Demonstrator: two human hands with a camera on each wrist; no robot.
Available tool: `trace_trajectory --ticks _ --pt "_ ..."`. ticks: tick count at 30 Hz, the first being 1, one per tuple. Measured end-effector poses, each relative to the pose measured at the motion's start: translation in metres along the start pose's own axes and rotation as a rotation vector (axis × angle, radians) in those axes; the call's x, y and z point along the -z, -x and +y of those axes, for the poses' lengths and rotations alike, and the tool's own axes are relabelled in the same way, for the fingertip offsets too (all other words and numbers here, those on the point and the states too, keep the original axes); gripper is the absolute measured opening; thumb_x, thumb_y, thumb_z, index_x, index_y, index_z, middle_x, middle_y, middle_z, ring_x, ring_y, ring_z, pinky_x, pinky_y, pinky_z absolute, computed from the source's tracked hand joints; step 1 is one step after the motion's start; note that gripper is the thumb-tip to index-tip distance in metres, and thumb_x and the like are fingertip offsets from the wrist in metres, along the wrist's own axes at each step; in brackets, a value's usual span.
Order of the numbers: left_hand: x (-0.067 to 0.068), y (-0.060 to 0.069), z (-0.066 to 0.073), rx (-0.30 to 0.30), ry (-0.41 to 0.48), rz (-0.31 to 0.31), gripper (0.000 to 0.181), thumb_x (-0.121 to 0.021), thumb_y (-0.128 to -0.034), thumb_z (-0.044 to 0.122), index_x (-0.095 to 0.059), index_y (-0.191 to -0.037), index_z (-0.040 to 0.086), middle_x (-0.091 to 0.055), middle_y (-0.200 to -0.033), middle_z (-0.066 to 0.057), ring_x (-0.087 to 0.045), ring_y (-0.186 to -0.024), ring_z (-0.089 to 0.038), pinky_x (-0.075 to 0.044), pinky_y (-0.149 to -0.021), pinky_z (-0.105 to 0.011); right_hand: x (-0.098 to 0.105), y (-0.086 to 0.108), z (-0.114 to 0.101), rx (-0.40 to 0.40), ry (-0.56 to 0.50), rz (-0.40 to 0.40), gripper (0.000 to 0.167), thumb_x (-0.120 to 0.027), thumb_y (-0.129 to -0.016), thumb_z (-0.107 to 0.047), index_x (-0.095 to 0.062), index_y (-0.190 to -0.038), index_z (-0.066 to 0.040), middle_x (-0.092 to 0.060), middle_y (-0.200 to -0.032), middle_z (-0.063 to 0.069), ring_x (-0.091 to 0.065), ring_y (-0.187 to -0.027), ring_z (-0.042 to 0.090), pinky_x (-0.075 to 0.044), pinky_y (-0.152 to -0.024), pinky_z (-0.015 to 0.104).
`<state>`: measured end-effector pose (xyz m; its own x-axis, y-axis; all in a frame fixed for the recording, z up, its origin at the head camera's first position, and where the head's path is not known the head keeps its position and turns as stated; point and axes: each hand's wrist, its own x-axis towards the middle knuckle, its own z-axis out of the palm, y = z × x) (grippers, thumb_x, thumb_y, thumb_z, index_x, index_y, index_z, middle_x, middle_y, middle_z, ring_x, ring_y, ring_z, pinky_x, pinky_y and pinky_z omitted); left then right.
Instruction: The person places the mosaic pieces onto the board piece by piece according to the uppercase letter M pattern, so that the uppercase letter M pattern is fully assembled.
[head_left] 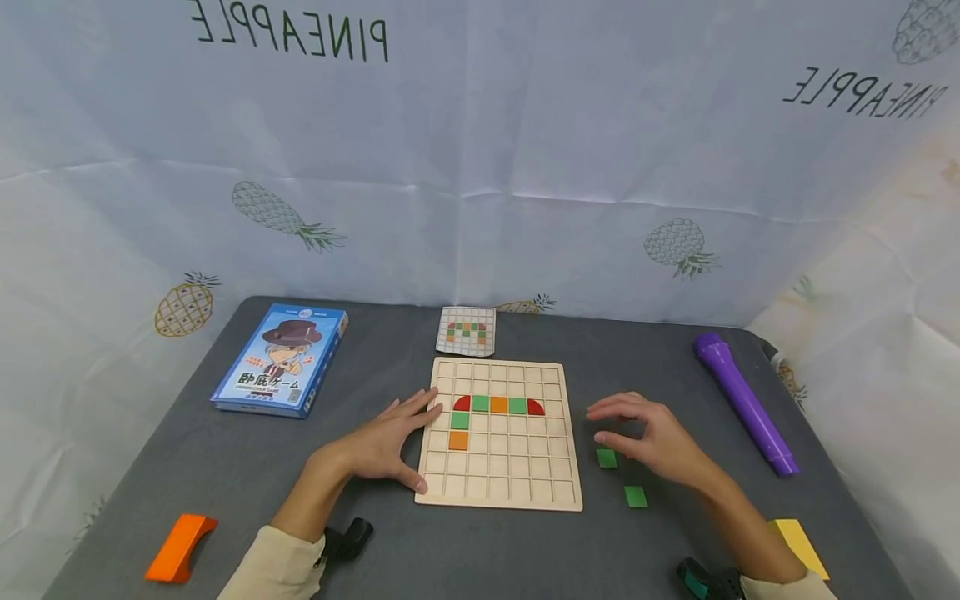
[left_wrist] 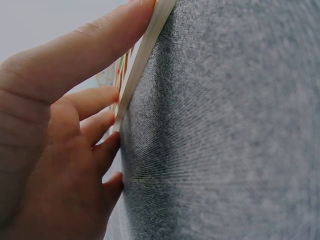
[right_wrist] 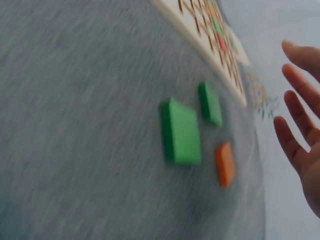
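Observation:
A square wooden grid board (head_left: 517,467) lies mid-table, with red rounded pieces and green and orange squares set along one row. Below that row's left end sit a green square (head_left: 460,420) and an orange square (head_left: 458,440). My left hand (head_left: 385,442) rests along the board's left edge, fingers spread, thumb at the near corner. To the right of the board, my right hand (head_left: 651,439) hovers with nothing in it, fingers relaxed. Under and near it lie two loose green tiles (right_wrist: 184,132). A loose orange tile (right_wrist: 225,164) shows only in the right wrist view.
Behind the board stands a small pattern card (head_left: 466,331) with a coloured grid. A blue game box (head_left: 281,358) lies at the back left, an orange arch block (head_left: 180,548) at the front left. At right are a purple stick (head_left: 746,404) and a yellow block (head_left: 799,546).

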<state>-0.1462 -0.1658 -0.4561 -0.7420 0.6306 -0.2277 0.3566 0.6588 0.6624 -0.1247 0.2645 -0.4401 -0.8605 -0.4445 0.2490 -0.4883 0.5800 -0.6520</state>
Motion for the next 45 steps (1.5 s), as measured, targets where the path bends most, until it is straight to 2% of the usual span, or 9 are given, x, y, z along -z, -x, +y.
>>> trace_trajectory --ticks 4,9,15,21,24,29,45 --pt "0.001 0.001 0.000 0.008 -0.002 0.003 0.113 -0.092 -0.0715 0.039 -0.031 -0.160 0.005 -0.011 -0.174 -0.015 -0.009 -0.161 -0.040 -0.006 -0.128 -0.066 0.005 0.010 0.011 -0.003 0.009 0.004 0.027 -0.081 -0.087 -0.013 -0.076 -0.113 -0.013 -0.073 -0.121 -0.002 -0.055 -0.119 -0.006 -0.043 -0.099 0.013" --pt "0.001 0.001 -0.001 0.002 -0.014 0.005 0.113 -0.092 -0.0719 0.041 -0.031 -0.160 0.005 -0.011 -0.174 -0.014 -0.010 -0.161 -0.039 -0.006 -0.128 -0.066 0.004 0.019 0.022 -0.026 -0.029 -0.024 0.033 -0.083 -0.084 -0.014 -0.076 -0.115 -0.012 -0.072 -0.124 0.000 -0.051 -0.125 -0.010 -0.034 -0.103 0.003" --pt "0.000 0.000 -0.001 -0.006 -0.014 0.000 0.113 -0.091 -0.0721 0.042 -0.031 -0.160 0.005 -0.011 -0.174 -0.014 -0.010 -0.161 -0.040 -0.007 -0.127 -0.067 0.001 0.027 0.028 -0.092 -0.009 -0.113 0.036 -0.085 -0.083 -0.027 -0.076 -0.118 -0.022 -0.072 -0.129 -0.005 -0.050 -0.128 -0.010 -0.038 -0.105 0.008" --pt "-0.001 0.000 -0.001 -0.004 -0.006 -0.003 0.113 -0.091 -0.0723 0.042 -0.030 -0.161 0.005 -0.010 -0.174 -0.015 -0.010 -0.161 -0.040 -0.007 -0.127 -0.067 -0.004 0.031 0.031 -0.121 0.046 -0.160 0.037 -0.084 -0.083 -0.032 -0.076 -0.119 -0.030 -0.072 -0.127 -0.010 -0.054 -0.129 0.004 -0.046 -0.104 0.019" --pt "-0.001 0.000 -0.001 -0.001 -0.003 -0.002 0.113 -0.091 -0.0723 0.041 -0.030 -0.161 0.005 -0.010 -0.174 -0.014 -0.010 -0.161 -0.040 -0.007 -0.127 -0.067 -0.005 0.031 0.032 -0.113 0.047 -0.161 0.035 -0.084 -0.084 -0.032 -0.076 -0.118 -0.029 -0.073 -0.125 -0.007 -0.055 -0.128 0.007 -0.047 -0.103 0.020" --pt "0.000 -0.001 -0.001 0.006 -0.009 0.001 0.114 -0.092 -0.0719 0.042 -0.030 -0.161 0.006 -0.010 -0.174 -0.013 -0.010 -0.162 -0.038 -0.007 -0.128 -0.066 -0.005 0.030 0.032 -0.094 0.032 -0.149 0.033 -0.084 -0.084 -0.031 -0.077 -0.116 -0.028 -0.074 -0.121 -0.003 -0.055 -0.125 0.005 -0.046 -0.102 0.016" --pt "0.000 -0.001 0.000 0.001 -0.007 0.000 0.114 -0.092 -0.0716 0.042 -0.030 -0.161 0.005 -0.011 -0.174 -0.014 -0.009 -0.161 -0.039 -0.007 -0.128 -0.066 -0.006 0.029 0.035 -0.084 0.042 -0.126 0.024 -0.085 -0.082 -0.031 -0.080 -0.105 -0.030 -0.078 -0.106 -0.012 -0.059 -0.121 0.004 -0.044 -0.102 0.014"
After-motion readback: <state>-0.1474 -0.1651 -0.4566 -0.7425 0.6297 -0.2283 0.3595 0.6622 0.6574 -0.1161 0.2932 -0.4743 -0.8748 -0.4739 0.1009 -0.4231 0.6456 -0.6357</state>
